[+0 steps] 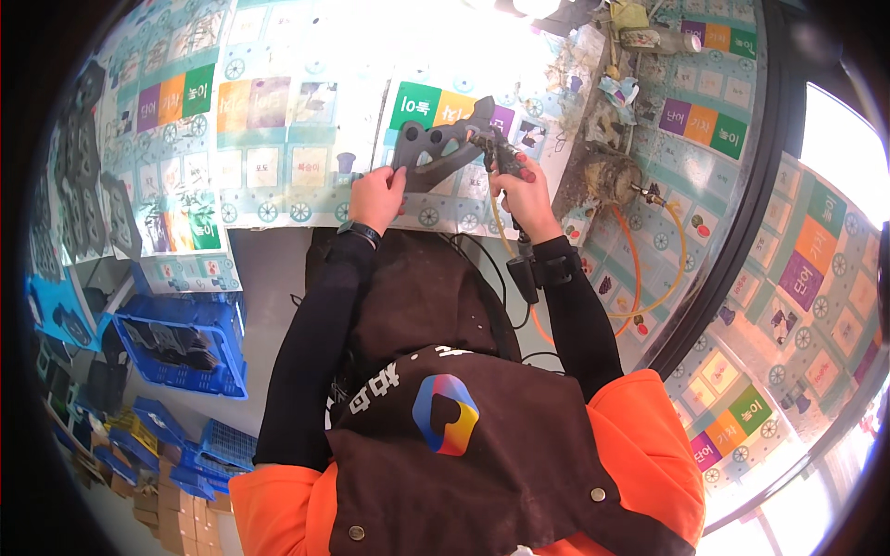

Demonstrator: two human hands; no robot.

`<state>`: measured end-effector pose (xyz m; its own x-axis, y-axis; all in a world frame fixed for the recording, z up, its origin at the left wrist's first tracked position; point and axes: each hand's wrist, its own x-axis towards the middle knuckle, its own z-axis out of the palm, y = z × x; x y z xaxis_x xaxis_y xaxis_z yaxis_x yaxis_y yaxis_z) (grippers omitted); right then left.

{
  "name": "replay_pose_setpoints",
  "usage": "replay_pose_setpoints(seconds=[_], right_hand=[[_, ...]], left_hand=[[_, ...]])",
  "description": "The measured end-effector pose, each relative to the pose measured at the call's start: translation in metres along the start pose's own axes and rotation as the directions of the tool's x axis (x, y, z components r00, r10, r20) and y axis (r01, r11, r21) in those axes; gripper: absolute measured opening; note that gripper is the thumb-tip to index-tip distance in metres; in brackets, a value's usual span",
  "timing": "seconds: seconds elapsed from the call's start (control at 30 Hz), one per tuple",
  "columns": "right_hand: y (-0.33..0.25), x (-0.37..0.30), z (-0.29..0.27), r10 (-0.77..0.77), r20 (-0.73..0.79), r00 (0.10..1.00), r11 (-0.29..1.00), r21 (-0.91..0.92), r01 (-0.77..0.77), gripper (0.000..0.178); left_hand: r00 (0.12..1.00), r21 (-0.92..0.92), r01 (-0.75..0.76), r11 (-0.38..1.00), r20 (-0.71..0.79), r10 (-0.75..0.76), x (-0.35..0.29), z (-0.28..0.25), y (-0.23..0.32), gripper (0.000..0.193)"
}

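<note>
My left hand is closed on the near left edge of a dark grey moulded part, holding it over the patterned table covering. The part is flat and curved, with round holes and a wider opening. My right hand wraps around a dark spray gun with red fittings. Its nozzle end is close to the right side of the grey part; I cannot tell whether they touch. A yellowish hose hangs below the gun. My right fingers partly cover the gun's handle.
Several dark parts lie along the left side. A blue crate holding dark pieces stands below left, with cardboard boxes further down. A stained round container and a bottle stand to the right, beside an orange hose.
</note>
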<state>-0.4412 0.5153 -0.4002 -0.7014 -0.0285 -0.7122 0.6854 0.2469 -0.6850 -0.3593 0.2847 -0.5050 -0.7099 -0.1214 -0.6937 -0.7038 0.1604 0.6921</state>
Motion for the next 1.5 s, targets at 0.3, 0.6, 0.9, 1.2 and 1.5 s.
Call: replay_pose_setpoints(seconds=[0.3,0.6,0.9,1.2,1.5], right_hand=[[0.007,-0.008,0.000,0.054,0.016,0.998,0.988,-0.146,-0.051,0.016],[0.005,-0.006,0.010,0.015,0.008,1.000,0.996,-0.093,-0.014,0.016],[0.002,-0.009,0.017,0.003,0.074,0.997,0.993,-0.116,0.005,0.015],[0.014,-0.017,0.023,0.029,0.166,0.986,0.968,-0.249,0.014,0.013],[0.010,-0.015,0.033,-0.037,0.148,0.988,0.979,-0.192,0.066,0.013]], left_hand=[[0.999,0.031,-0.042,0.999,-0.026,0.042,0.001,0.000,0.000,0.038],[0.999,0.011,-0.021,1.000,-0.026,0.022,0.000,0.000,0.000,0.038],[0.998,0.060,-0.046,0.997,-0.037,0.048,-0.001,0.000,0.000,0.039],[0.996,0.051,-0.081,0.995,-0.040,0.083,0.003,0.001,-0.007,0.040],[0.998,0.074,-0.062,0.995,-0.011,0.063,0.001,-0.001,-0.001,0.044]])
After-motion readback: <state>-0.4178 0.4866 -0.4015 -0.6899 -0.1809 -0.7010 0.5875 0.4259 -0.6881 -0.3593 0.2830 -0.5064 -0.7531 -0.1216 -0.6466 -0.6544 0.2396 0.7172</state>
